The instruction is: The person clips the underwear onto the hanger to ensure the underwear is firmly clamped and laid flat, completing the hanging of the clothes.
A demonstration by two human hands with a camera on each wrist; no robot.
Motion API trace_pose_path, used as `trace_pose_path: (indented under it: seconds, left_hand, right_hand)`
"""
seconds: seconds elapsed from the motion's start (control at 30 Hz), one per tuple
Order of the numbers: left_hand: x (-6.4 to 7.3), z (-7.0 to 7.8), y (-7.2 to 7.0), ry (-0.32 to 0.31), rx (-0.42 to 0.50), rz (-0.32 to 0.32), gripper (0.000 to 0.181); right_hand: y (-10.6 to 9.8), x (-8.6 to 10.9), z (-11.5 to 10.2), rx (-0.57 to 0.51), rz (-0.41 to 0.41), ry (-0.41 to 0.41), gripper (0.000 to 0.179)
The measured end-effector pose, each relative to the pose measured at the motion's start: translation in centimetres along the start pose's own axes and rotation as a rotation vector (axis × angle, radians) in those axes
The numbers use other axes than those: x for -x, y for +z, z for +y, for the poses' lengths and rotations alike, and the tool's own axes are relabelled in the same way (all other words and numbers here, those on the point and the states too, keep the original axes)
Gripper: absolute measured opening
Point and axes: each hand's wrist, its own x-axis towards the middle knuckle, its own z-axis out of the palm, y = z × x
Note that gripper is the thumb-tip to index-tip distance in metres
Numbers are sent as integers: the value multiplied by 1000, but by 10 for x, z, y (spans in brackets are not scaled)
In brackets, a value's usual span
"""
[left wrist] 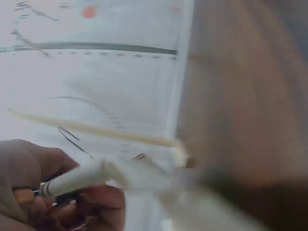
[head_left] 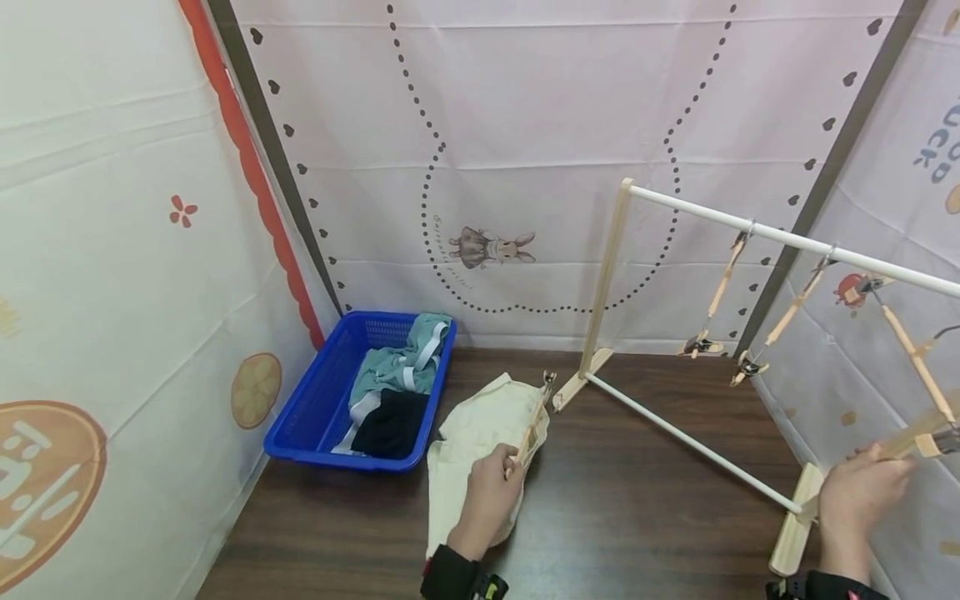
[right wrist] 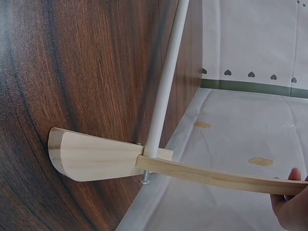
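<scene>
In the head view, my left hand (head_left: pixel 487 496) holds a wooden clip hanger (head_left: pixel 534 425) by one end, the metal hook pointing away. A cream cloth garment (head_left: pixel 472 433) hangs from that hanger over the table, and its kind is not clear. The left wrist view is blurred. It shows the left hand (left wrist: pixel 33 166) curled round the hanger end, with the cream cloth (left wrist: pixel 139 178) beside the fingers. My right hand (head_left: pixel 862 492) grips the near wooden upright (right wrist: pixel 216 177) of a drying rack (head_left: pixel 693 442), above its wooden foot (right wrist: pixel 101 156).
A blue basket (head_left: pixel 303 437) with teal, white and black clothes stands left of the garment. Clip hangers (head_left: pixel 723 283) hang from the rack's white top rail (head_left: pixel 795 240). Printed cloth walls (head_left: pixel 555 108) enclose the dark wooden table (head_left: pixel 600 517).
</scene>
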Motion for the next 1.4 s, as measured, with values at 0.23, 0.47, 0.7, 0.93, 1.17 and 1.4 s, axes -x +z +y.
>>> trace_pose_path:
  seconds: [0.23,0.47,0.7,0.93,1.17,1.4]
  left_hand:
    - [-28,43,-47,122,68,-72,22]
    - [-73,101,-86,222,131,-219,19]
    - [-121,160,-97,290,150,-289,20]
    - [-171,207,-90,396,138,-252,22]
    - [-205,238,-76,439,25,-248,24]
    - [-223,238,-52,403,-24,-256,24]
  right_hand:
    - [0,0,1,5,16,0,48]
    - [-1,1,1,-17,21,-23,44]
    - [-2,-1,1,-32,12,-24,32]
    - [-2,-1,1,-54,0,-28,38]
    - [0,-2,2,-50,6,-44,45]
    - [0,-2,2,-60,27,-63,35]
